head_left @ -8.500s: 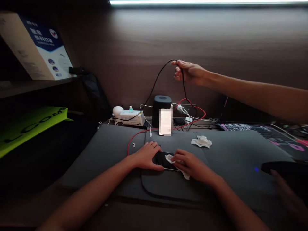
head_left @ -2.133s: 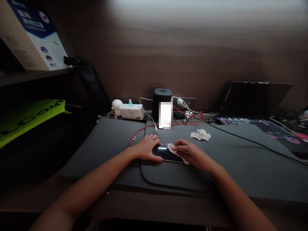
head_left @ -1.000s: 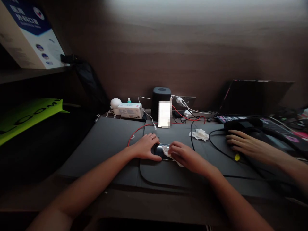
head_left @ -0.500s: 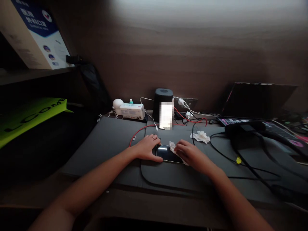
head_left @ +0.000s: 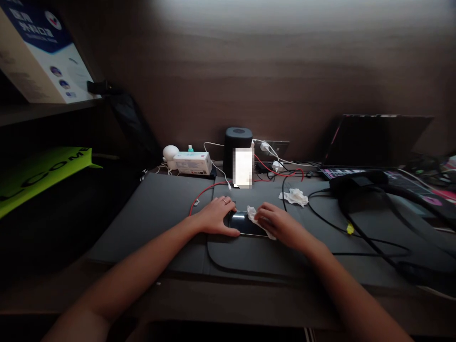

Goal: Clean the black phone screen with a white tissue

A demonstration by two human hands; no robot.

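A dark phone [head_left: 242, 223] with a glossy screen lies flat on the grey desk mat [head_left: 171, 209]. My left hand [head_left: 219, 216] grips its left end, thumb along the near edge and fingers at the far edge. My right hand [head_left: 280, 223] is closed on a crumpled white tissue [head_left: 252, 212] and presses it against the right part of the screen. That end of the phone is hidden under the hand and tissue. Another crumpled tissue [head_left: 296, 196] lies beyond my right hand.
Behind the phone stand a dark cylinder-like speaker [head_left: 238, 133] and a blurred white rectangle. A small white box [head_left: 192, 163] is at the back left. An open laptop [head_left: 377, 142], black cables and a black strap [head_left: 359, 190] lie at the right. A shelf holds a mask box [head_left: 53, 57].
The whole view has shifted slightly, so most things appear a little further left and higher. Both hands keep their hold on the phone and tissue.
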